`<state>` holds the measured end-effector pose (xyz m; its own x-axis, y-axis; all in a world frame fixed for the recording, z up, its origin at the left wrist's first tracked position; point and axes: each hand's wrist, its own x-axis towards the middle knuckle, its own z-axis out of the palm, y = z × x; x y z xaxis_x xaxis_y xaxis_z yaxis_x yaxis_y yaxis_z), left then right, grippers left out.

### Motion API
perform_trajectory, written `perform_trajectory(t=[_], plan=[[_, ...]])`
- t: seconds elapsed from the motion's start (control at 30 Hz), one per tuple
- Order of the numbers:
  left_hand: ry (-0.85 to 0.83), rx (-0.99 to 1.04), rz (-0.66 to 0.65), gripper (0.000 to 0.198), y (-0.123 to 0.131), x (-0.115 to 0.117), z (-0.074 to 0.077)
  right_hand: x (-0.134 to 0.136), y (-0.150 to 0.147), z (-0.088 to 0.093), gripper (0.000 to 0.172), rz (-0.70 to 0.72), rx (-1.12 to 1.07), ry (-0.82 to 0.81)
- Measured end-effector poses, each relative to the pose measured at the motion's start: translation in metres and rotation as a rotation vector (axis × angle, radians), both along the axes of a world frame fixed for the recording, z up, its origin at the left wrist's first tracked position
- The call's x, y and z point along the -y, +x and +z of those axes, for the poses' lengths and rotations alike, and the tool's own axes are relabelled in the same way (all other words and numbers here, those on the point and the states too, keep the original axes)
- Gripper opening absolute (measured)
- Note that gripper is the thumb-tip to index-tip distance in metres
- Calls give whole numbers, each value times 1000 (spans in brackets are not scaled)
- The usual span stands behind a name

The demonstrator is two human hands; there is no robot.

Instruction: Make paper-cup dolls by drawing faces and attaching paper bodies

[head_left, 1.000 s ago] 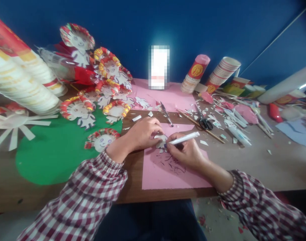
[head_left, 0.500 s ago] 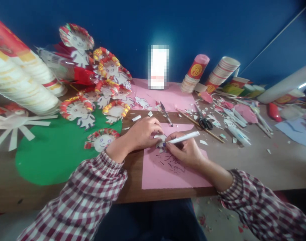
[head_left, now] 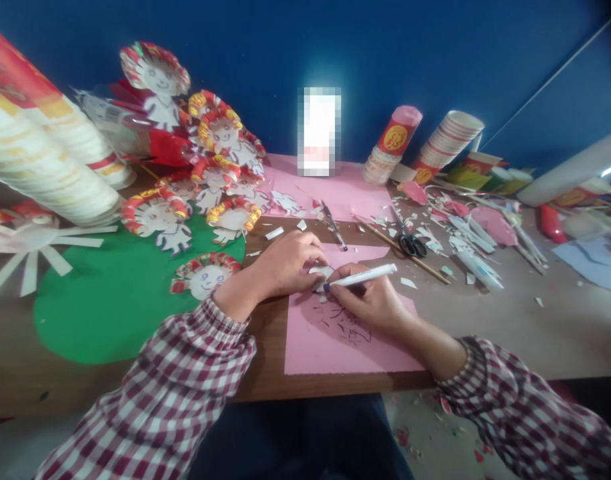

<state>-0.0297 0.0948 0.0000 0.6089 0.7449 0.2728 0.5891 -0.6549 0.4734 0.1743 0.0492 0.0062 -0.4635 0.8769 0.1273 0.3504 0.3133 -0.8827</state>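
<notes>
Our right hand [head_left: 371, 297] has its grip closed around the marker [head_left: 371, 273]; our left hand [head_left: 293, 261] steadies the cutout [head_left: 321, 271], whether pinching or pressing we can't tell. The cutout lies on the pink sheet [head_left: 330, 359] on the table [head_left: 268, 353]; we'd best hold it flat and stroke lightly.

Both arms reach forward from the lower corners and converge, the hands nearly meeting. The left arm [head_left: 150, 393] slants up to the right in a checked sleeve, its cuff gathered at the wrist. The left hand [head_left: 293, 263] is turned back upward, knuckles bent, fingers curving down and thumb stretched out beneath them. The right arm [head_left: 525, 400] comes in from the other side, bare below its cuff. The right hand [head_left: 368, 293] is closed in a writing grip, thumb pressing against the bent fingers. Whether the fingertips of the two hands touch is unclear.
</notes>
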Motion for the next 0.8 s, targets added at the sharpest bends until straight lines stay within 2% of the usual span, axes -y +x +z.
perform_trajectory(t=[0.5,0.8], plan=[[2,9,-2,22,0,-2,-4,-1,0,0,7,15,23,24],[6,22,-6,23,0,-1,-3,-1,1,-1,9,-10,41,-17]])
